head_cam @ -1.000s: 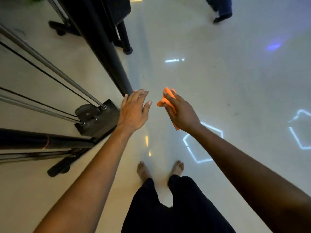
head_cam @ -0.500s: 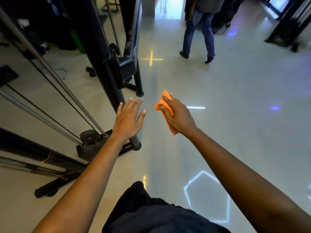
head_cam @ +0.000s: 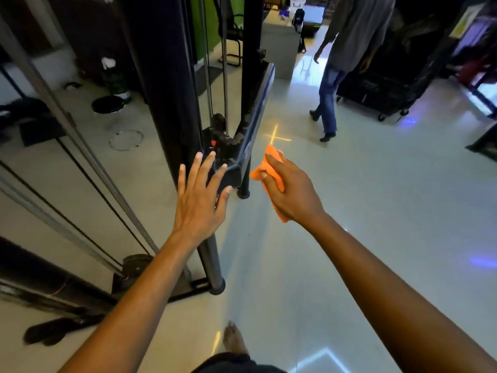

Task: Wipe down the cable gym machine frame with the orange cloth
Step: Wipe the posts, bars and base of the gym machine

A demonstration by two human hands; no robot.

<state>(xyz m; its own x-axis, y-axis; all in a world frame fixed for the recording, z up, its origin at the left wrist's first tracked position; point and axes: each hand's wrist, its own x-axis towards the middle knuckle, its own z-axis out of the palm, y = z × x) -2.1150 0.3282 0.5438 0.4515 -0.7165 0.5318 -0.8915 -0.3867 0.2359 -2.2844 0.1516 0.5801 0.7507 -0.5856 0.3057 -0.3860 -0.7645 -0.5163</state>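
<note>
The crumpled orange cloth (head_cam: 269, 170) is bunched in the right hand (head_cam: 290, 193), whose fingers and thumb curl round it; a loose corner hangs below the palm. Cloth and hand are held in the air just right of the black steel upright post of the cable machine frame (head_cam: 172, 109), not touching it. The left hand (head_cam: 200, 200) is spread flat, fingers straight and apart, in front of the post and of a black bracket with a glossy angled bar (head_cam: 255, 117); whether it touches the metal cannot be told. Grey guide rods and thin black cables (head_cam: 88, 168) slant down to a pulley (head_cam: 137, 265) at the frame's base. The glossy pale floor (head_cam: 376, 211) carries a yellow cross-shaped light reflection (head_cam: 275, 135). A bare foot (head_cam: 234, 339) shows below. Farther off, a second person in blue jeans and a grey shirt (head_cam: 338, 63) walks near a black wheeled cart (head_cam: 390, 84), its contents too dark to make out.
</note>
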